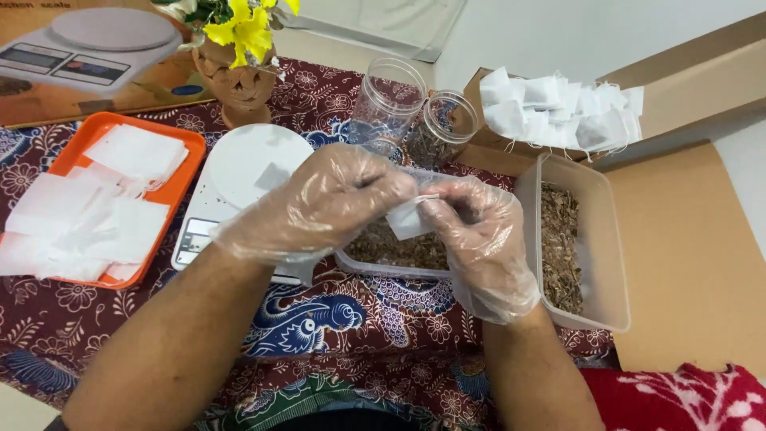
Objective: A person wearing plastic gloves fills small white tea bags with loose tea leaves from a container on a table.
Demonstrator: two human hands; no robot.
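- Forearms come up from the near table edge and meet over the patterned cloth (319,319), with bare cloth between them and the person's body
- Left hand (319,203), in a loose clear glove, is closed in a pinch on the top edge of a small white tea bag (408,217); right hand (479,231), gloved the same way, pinches that edge from the other side, so both hands are equally near and touching the bag
- Bag hangs between the fingertips with its long axis running down toward the shallow clear tub of dried herb (391,251) directly beneath it
- Second clear tub (606,239) of herb lies just right of the right hand, long side running away from the person; its wall limits room on that side
- White kitchen scale (247,172) sits just left of the left hand, an orange tray (171,195) of flat white bags beyond it
- Farther back stand two clear jars (415,112) and a cardboard box (686,88) with more bags
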